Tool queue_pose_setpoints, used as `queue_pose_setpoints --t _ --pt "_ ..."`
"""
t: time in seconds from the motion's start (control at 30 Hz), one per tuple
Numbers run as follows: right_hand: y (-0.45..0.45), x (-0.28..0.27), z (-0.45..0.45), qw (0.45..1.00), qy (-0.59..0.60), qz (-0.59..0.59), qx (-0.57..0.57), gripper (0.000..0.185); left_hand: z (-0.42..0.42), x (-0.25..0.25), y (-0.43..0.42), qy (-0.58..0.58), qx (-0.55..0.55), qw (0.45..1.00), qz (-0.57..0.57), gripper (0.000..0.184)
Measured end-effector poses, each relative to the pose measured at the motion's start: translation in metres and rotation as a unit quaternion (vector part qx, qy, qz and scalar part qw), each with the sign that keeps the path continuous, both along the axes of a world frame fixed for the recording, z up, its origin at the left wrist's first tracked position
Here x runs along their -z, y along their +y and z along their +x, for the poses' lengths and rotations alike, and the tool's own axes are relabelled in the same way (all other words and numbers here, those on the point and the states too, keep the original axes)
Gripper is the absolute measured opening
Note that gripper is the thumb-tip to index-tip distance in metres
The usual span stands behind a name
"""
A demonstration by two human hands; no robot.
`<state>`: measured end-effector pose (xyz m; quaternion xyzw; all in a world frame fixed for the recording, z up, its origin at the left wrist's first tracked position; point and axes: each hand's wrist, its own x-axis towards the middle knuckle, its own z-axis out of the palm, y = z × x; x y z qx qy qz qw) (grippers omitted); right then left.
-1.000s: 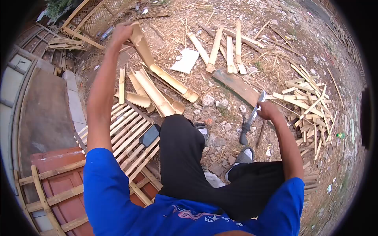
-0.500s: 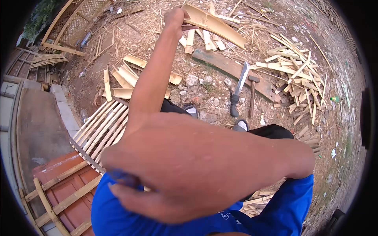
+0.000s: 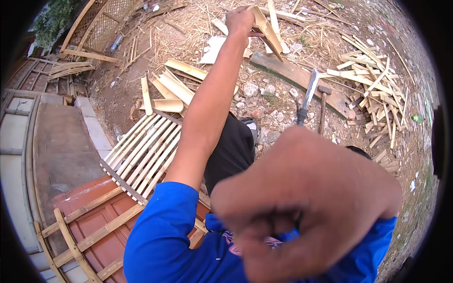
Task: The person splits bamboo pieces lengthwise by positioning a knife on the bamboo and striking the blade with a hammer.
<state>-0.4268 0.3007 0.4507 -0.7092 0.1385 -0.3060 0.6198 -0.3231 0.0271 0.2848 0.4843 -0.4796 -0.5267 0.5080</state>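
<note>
My left hand point(image 3: 239, 22), its arm stretched far forward, grips one end of a split bamboo piece point(image 3: 267, 31), hollow side showing, over the ground. Close to the camera and blurred, my right hand point(image 3: 302, 198) has its fingers curled in; anything inside them is hidden. Beyond it lie a machete point(image 3: 309, 89) with a dark handle and a hammer point(image 3: 323, 101), both at a long wooden board point(image 3: 283, 70). More split bamboo pieces point(image 3: 174, 87) rest on the ground left of my forearm.
A heap of bamboo strips point(image 3: 377, 89) lies at the right. At my left are a slatted bamboo panel point(image 3: 146, 151), a reddish door panel point(image 3: 101, 212) with bamboo poles over it, and a lattice frame point(image 3: 101, 26) farther back. Stones point(image 3: 250, 89) and scraps are scattered about.
The view has shifted left. The held bamboo piece has swung to a steeper angle and hides less of the ground. My right hand has moved right, away from my left arm.
</note>
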Motion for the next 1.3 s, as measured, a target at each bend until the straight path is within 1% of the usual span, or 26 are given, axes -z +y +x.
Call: queue_pose_setpoints --t 0.03,0.07,0.1,0.13,0.17,0.23,0.27,0.33,0.4,0.43,0.47,0.57,0.6,0.7,0.77,0.8,0.83,0.87,0.9,0.97,1.0,1.03,1.1,1.17,1.23,1.3 --pt "-0.007 0.015 -0.001 0.997 0.063 0.013 0.038 0.014 0.005 -0.002 -0.003 -0.005 0.017 0.999 0.030 0.048" --pt "-0.015 0.037 -0.004 0.986 0.144 0.004 0.083 0.014 0.006 -0.011 0.005 -0.021 0.015 0.999 0.020 0.053" --pt "-0.018 0.065 -0.008 0.961 0.243 -0.045 0.126 0.022 0.010 -0.012 0.002 -0.035 0.037 0.999 0.017 0.056" --pt "-0.021 0.105 -0.014 0.922 0.327 -0.147 0.147 0.022 0.010 -0.019 0.007 -0.038 0.029 0.998 0.030 0.056" --pt "-0.017 0.139 -0.022 0.871 0.409 -0.220 0.162 0.028 0.010 -0.024 0.011 -0.027 0.028 0.999 0.031 0.054" --pt "-0.012 0.187 -0.035 0.812 0.538 -0.189 0.125 0.036 0.012 -0.024 0.008 -0.039 0.014 0.998 0.040 0.055" --pt "-0.011 0.204 -0.043 0.805 0.552 -0.169 0.137 0.037 0.008 -0.029 0.010 -0.050 0.013 0.998 0.037 0.056" --pt "0.001 0.216 -0.051 0.803 0.567 -0.115 0.146 0.040 0.010 -0.033 0.017 -0.073 0.026 0.996 0.053 0.061" --pt "-0.004 0.214 -0.054 0.824 0.532 -0.098 0.170 0.037 0.008 -0.038 0.022 -0.103 0.028 0.993 0.045 0.068" --pt "-0.009 0.212 -0.054 0.833 0.514 -0.092 0.184 0.036 0.007 -0.037 0.024 -0.109 0.030 0.992 0.048 0.065" --pt "-0.010 0.219 -0.054 0.840 0.490 -0.114 0.205 0.038 0.005 -0.035 0.024 -0.113 0.033 0.992 0.050 0.063" --pt "-0.015 0.221 -0.047 0.809 0.544 -0.129 0.184 0.044 -0.007 -0.033 0.029 -0.131 0.069 0.987 0.054 0.059" --pt "-0.014 0.218 -0.047 0.816 0.535 -0.126 0.177 0.043 -0.014 -0.032 0.031 -0.142 0.077 0.986 0.053 0.058" --pt "-0.015 0.218 -0.053 0.820 0.524 -0.097 0.211 0.042 -0.010 -0.028 0.036 -0.186 0.100 0.976 0.060 0.055" --pt "-0.026 0.230 -0.064 0.808 0.530 -0.085 0.244 0.043 -0.012 -0.022 0.033 -0.186 0.132 0.973 0.045 0.052" --pt "-0.032 0.239 -0.070 0.806 0.523 -0.083 0.267 0.044 -0.014 -0.018 0.032 -0.161 0.142 0.976 0.025 0.049" --pt "-0.039 0.237 -0.075 0.814 0.509 -0.024 0.278 0.041 -0.017 -0.020 0.036 -0.132 0.136 0.982 0.009 0.044" --pt "-0.050 0.270 -0.083 0.817 0.477 -0.016 0.322 0.038 -0.018 -0.015 0.034 -0.135 0.126 0.983 0.002 0.043" --pt "-0.065 0.306 -0.092 0.798 0.491 0.034 0.346 0.038 -0.018 -0.012 0.026 -0.141 0.113 0.984 -0.007 0.042" --pt "-0.069 0.342 -0.108 0.720 0.547 0.112 0.412 0.038 -0.017 -0.010 0.025 -0.103 0.098 0.990 -0.013 0.039" --pt "-0.064 0.352 -0.111 0.683 0.549 0.156 0.456 0.038 -0.015 -0.009 0.022 -0.090 0.100 0.991 -0.013 0.040" --pt "-0.062 0.370 -0.116 0.667 0.555 0.188 0.460 0.038 -0.013 -0.006 0.020 -0.077 0.100 0.992 -0.014 0.040" --pt "-0.061 0.426 -0.113 0.656 0.544 0.223 0.472 0.039 -0.012 -0.007 0.023 -0.069 0.092 0.993 -0.014 0.051" --pt "-0.058 0.470 -0.107 0.650 0.537 0.233 0.485 0.040 -0.009 -0.008 0.024 -0.085 0.103 0.991 -0.029 0.053" --pt "-0.069 0.513 -0.102 0.668 0.532 0.259 0.452 0.061 -0.007 -0.005 0.025 -0.088 0.116 0.988 -0.058 0.055" --pt "-0.082 0.526 -0.086 0.626 0.519 0.268 0.517 0.068 -0.008 -0.001 0.020 -0.116 0.099 0.985 -0.075 0.060"
